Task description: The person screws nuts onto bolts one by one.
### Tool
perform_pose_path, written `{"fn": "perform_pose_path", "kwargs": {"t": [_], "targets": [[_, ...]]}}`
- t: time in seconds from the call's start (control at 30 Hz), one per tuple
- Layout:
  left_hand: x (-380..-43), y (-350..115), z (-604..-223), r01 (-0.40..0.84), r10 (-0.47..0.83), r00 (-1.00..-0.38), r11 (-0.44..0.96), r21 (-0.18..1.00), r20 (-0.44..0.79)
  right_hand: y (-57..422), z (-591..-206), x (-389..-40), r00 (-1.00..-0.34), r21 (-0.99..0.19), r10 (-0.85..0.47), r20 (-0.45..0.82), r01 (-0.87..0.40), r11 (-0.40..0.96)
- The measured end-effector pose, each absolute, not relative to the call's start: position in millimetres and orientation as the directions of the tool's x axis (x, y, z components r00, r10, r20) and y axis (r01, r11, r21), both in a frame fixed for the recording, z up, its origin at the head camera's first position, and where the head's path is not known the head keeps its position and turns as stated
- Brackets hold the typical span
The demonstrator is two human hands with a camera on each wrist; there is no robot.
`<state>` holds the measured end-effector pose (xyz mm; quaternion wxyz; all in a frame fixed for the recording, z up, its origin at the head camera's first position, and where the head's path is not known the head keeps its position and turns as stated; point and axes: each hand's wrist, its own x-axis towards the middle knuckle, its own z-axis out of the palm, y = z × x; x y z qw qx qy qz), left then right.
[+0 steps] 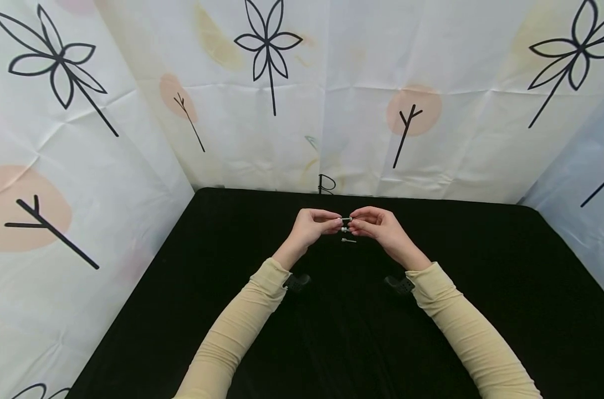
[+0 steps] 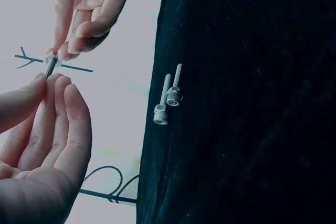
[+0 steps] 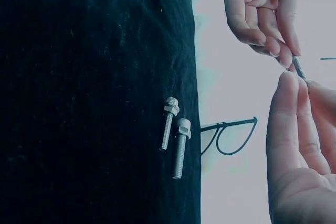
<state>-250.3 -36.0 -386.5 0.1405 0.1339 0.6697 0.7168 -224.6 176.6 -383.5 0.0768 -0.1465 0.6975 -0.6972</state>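
Both hands are raised close together above the far part of the black table, with a small metal bolt (image 1: 346,219) between their fingertips. My left hand (image 1: 309,226) pinches one end of its threaded shaft. At the other end, the fingertips of my right hand (image 1: 384,226) pinch a wider piece (image 2: 52,59); whether it is the bolt's head or a nut I cannot tell. Below the hands lie two more socket-head bolts, one (image 3: 181,150) longer and one (image 3: 167,129) shorter. Each carries a hex nut near its head.
A black cloth (image 1: 342,321) covers the table. White curtains (image 1: 352,133) with flower and twig prints hang behind its far edge and along the sides. Dark wrist-worn devices sit below the left cuff (image 1: 298,282) and the right cuff (image 1: 399,285).
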Motion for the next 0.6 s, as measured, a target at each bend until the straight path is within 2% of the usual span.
{"fn": "perform_pose_path", "kwargs": {"t": [0.3,0.5,0.6], "targets": [[-252.9,-33.1,-388.2,-0.039,0.381,-0.924,-0.082,0.996,-0.005,174.6,-383.3,-226.8,-0.963,-0.997,-0.268,-0.001,-0.019,0.071],[-253.9,-32.4,-388.7,-0.062,0.368,-0.93,-0.103,0.993,-0.02,174.7,-382.9,-226.7,-0.963,-0.999,-0.269,0.028,-0.022,-0.025],[-254.7,-31.5,-389.1,-0.06,0.367,-0.93,-0.101,0.993,-0.019,174.7,-382.5,-226.4,-0.965,-0.999,-0.259,0.032,-0.027,-0.023]]}}
